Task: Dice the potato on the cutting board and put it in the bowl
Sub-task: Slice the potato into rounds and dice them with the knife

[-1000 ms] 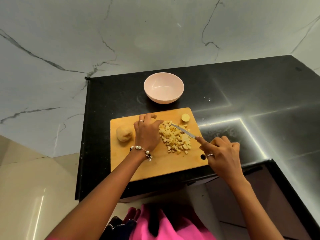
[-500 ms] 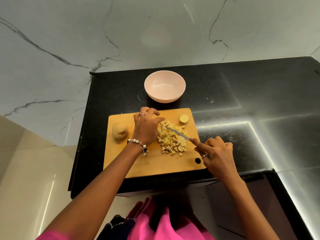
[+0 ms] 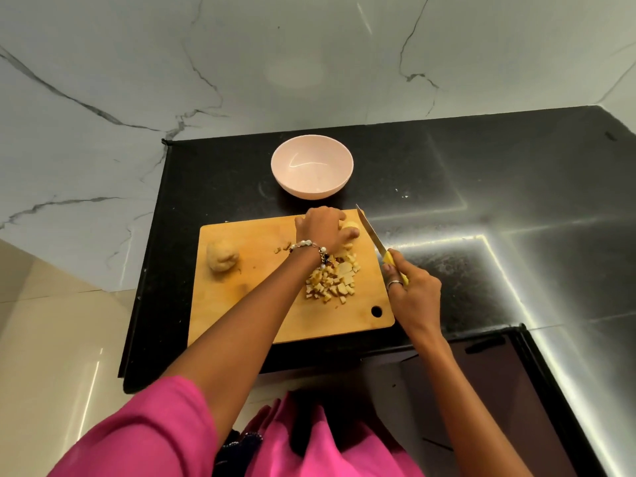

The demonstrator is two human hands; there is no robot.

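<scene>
Right hand [image 3: 411,294] grips yellow-handled knife [image 3: 373,235] off board's right edge. Diced potato pile [image 3: 332,278] on cutting board [image 3: 258,304]; left hand [image 3: 321,228] curled on potato end piece [image 3: 351,227]. Peeled potato [image 3: 222,256] at left. Pink bowl [image 3: 311,165] behind on bench [image 3: 481,187].

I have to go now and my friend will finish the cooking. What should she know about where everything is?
Left hand: reaching to the far right corner of the cutting board, fingers curled on the small potato end piece.
Right hand: grips the yellow-handled knife, blade raised off the board's right edge, tip pointing away.
Done: a pile of diced potato sits on the right half of the board.
Left: cut the end piece, dice the whole peeled potato at the board's left side, then move everything into the pink bowl, which holds nothing yet.
</scene>
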